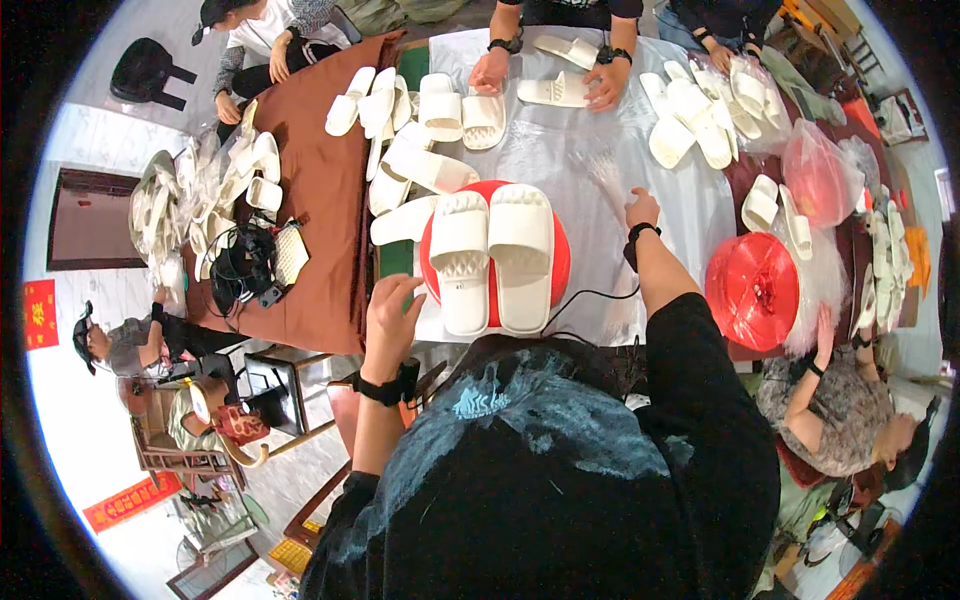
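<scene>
A pair of white slippers (492, 258) lies side by side on a round red disc (562, 262) in front of me, toes pointing away. My left hand (393, 308) hovers just left of the disc, open and holding nothing, its fingers loosely bent and apart. To the right of the pair, my right hand (641, 209) is over the plastic-covered table with its fingers curled together. Crinkled clear plastic film (606, 176) runs up to its fingertips and looks pinched there. Loose white slippers (430, 165) are heaped beyond my left hand.
Red roll (752, 292) and pink plastic bundle (822, 175) stand right. Across the table a co-worker's hands (604, 85) handle a slipper (556, 90). More slippers (690, 115) lie far right. A brown cloth (310, 200) covers the left table, with black cables (243, 265). Other people sit around.
</scene>
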Tool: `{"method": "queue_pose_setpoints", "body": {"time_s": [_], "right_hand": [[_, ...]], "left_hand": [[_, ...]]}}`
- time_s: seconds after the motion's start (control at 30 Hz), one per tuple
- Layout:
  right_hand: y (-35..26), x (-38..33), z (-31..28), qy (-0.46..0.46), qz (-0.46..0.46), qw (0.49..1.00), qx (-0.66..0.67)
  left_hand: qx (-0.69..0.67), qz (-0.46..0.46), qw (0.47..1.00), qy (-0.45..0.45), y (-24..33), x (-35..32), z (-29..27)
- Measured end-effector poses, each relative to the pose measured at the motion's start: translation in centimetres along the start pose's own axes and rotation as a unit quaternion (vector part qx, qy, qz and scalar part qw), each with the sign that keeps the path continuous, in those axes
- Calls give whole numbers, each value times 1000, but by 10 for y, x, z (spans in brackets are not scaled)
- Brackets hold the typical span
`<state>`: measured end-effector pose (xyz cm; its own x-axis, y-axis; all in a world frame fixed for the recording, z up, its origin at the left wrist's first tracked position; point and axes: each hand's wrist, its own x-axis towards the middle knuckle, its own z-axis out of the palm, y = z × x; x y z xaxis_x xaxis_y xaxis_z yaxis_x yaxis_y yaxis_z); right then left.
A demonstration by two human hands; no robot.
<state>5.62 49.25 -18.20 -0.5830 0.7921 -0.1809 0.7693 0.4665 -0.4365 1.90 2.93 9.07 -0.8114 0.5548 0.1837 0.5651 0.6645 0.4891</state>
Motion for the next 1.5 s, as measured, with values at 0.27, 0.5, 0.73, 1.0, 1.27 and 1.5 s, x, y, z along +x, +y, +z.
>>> {"method": "queue_pose_setpoints", "body": {"time_s": [0.27, 0.5, 0.73, 1.0, 1.27, 1.5], "right_hand": [[0, 54, 26, -32, 72, 997, -11], [5, 53, 21, -16, 58, 998, 23], [-35, 17, -67, 86, -22, 881, 464], [-114, -45, -184, 143, -210, 848, 466], [-176, -182, -215, 136, -509, 817, 235], [-171, -274, -189, -10, -661, 745, 91]], "left_hand": [[23, -45, 999, -9, 4, -16, -2], [7, -40, 999, -19, 18, -1, -5], [-51, 25, 998, -25, 31, 34, 6], [-232, 89, 966, -66, 77, 90, 26], [-374, -7, 926, -44, 119, 120, 23], [-366, -100, 900, -213, 59, 48, 12]]}}
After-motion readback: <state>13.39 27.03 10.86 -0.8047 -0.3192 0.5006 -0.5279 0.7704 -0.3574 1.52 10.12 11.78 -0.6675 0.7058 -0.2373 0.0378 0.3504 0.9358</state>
